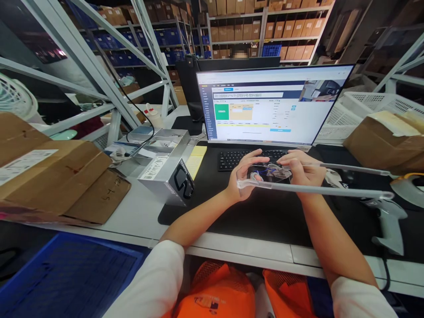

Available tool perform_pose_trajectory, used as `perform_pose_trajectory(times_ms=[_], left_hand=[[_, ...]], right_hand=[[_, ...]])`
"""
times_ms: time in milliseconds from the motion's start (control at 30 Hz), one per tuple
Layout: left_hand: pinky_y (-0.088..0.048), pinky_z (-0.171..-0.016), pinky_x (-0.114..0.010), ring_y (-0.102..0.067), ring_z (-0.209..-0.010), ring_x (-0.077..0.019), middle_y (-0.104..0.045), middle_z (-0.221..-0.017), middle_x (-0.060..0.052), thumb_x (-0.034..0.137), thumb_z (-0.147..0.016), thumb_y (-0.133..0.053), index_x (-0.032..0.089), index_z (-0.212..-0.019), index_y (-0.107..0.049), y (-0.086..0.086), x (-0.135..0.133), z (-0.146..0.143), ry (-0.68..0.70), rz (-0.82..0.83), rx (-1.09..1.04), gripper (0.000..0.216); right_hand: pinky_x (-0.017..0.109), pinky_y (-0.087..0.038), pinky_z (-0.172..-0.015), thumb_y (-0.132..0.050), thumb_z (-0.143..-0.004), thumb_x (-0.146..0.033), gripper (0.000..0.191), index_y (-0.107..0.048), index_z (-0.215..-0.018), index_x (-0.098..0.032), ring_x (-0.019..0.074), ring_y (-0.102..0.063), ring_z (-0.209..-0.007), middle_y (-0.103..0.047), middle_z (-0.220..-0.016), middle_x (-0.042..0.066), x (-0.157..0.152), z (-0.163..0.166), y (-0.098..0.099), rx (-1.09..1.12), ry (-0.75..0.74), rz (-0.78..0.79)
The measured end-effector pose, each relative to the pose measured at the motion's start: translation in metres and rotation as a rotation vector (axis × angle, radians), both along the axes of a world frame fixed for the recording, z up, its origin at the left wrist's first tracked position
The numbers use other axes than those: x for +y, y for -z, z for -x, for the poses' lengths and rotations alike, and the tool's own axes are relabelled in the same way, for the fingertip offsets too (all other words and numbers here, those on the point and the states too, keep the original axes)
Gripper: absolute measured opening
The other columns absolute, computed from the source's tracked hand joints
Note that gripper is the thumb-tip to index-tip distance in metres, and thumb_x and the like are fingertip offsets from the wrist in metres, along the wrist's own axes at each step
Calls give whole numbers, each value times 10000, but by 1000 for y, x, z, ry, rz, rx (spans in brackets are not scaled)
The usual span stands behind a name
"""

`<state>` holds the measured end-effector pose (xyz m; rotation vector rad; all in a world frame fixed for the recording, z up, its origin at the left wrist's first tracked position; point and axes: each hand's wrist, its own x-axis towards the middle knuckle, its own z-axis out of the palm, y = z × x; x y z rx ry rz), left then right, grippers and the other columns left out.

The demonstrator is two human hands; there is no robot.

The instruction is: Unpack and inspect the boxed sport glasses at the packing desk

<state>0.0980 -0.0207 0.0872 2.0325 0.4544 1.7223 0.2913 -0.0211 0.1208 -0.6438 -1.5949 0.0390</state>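
Note:
My left hand (243, 174) curls around the front end of a pair of glasses (318, 189) with pale, translucent arms. Those long arms stretch to the right, past my other wrist. Between my hands is a crumpled clear plastic piece (280, 173), with a bit of blue showing near it. My right hand (306, 168) pinches at that plastic with thumb and fingers. Both hands are held above the black desk mat, just in front of the keyboard (232, 160). The lenses are hard to make out.
An opened silver box (165, 176) with printed goggles and a yellow pad (196, 161) lie left. A monitor (265, 110) stands behind the keyboard. Right are a barcode scanner (391, 223), a tape roll (410, 187) and a carton (384, 137). Another carton (56, 176) fills the left side.

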Motion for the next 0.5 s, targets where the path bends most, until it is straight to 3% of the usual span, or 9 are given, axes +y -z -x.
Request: perform_pose_trajectory(times_ms=[133,367,500], left_hand=[[-431,-1183,-506,-533,-1398,-275,-704,-1270,-108,568,-990,-553,266,-1332,-555,3,0,-2,100,51,-71,456],[-536,-1012,-416,-592,-1327,-284,-619,-1412,-168,695,-958,-507,238,-1400,-463,11,9,-7,129,273,-75,637],[-475,-1104,-424,-618,-1294,-260,-667,-1338,-151,594,-945,-622,217,-1358,-520,11,11,-8,201,240,-168,568]], right_hand=[[439,-573,-879,-562,-983,-289,292,-754,-769,-240,199,-705,-725,-743,-764,19,1,-3,0,-23,0,-5],[362,-561,-779,-602,-959,-325,261,-788,-800,-235,214,-722,-806,-755,-799,28,7,-13,1,-132,115,104],[328,-557,-739,-603,-943,-381,279,-775,-801,-214,207,-718,-768,-756,-799,32,5,-23,-7,-263,148,226]])
